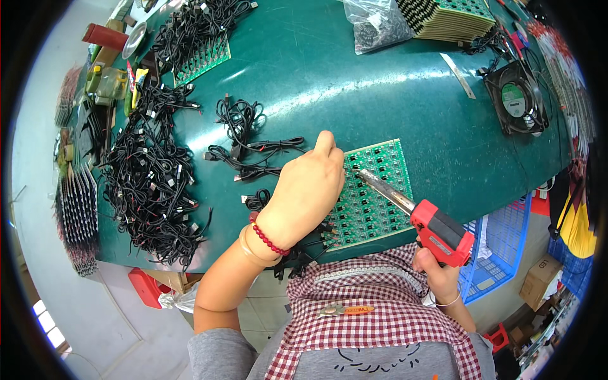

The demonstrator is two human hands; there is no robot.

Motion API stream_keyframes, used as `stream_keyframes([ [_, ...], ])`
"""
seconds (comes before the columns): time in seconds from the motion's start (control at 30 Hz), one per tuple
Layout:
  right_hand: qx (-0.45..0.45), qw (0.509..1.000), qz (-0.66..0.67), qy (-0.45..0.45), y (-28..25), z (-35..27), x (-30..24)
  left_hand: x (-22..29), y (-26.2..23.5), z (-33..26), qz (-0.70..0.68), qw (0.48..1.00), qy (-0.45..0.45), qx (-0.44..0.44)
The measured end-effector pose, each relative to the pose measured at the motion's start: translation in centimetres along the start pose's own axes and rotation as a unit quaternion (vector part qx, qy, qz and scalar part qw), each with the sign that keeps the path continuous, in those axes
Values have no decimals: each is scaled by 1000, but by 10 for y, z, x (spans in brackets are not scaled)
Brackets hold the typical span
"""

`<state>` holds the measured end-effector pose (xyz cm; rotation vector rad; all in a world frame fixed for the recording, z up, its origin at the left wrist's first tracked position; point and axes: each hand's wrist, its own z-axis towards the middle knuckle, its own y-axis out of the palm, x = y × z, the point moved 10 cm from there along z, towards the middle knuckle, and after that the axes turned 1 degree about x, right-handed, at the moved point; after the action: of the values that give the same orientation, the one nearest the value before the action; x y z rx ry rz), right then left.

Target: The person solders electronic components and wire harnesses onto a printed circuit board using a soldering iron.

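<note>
1. Soldering in hand, by the look of it: right hand (439,273) closed in a full grip round the handle of a red soldering gun (437,231), tip down on the green circuit panel (373,190) lying on the table (380,82).
2. Left hand (307,190) pressed flat on the panel's left part, fingers curled, forefinger stretched ahead; whether anything is pinched in that grip, cannot tell. Black cables (253,142) just beyond and to the left of it.
3. Gun's long axis slanting from the right grip up and to the left, barrel pointing away from the body toward the left hand's knuckles, tip just beside them.
4. Next move, as a judgement: steady tip on one joint, fingers kept off the hot barrel, panel pinned against sliding.
</note>
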<state>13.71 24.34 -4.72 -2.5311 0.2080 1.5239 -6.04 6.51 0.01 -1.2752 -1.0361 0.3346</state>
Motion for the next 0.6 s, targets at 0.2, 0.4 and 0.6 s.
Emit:
stream_keyframes([
  [0.2,-2,995,-59,-75,7,4,-13,0,4,2,-1,1000,3,-4],
  [0.4,-4,994,-66,-84,11,2,-13,0,3,1,3,1000,-3,2],
  [0.6,14,997,-8,-81,3,3,-19,-1,6,2,6,1000,-2,-3],
])
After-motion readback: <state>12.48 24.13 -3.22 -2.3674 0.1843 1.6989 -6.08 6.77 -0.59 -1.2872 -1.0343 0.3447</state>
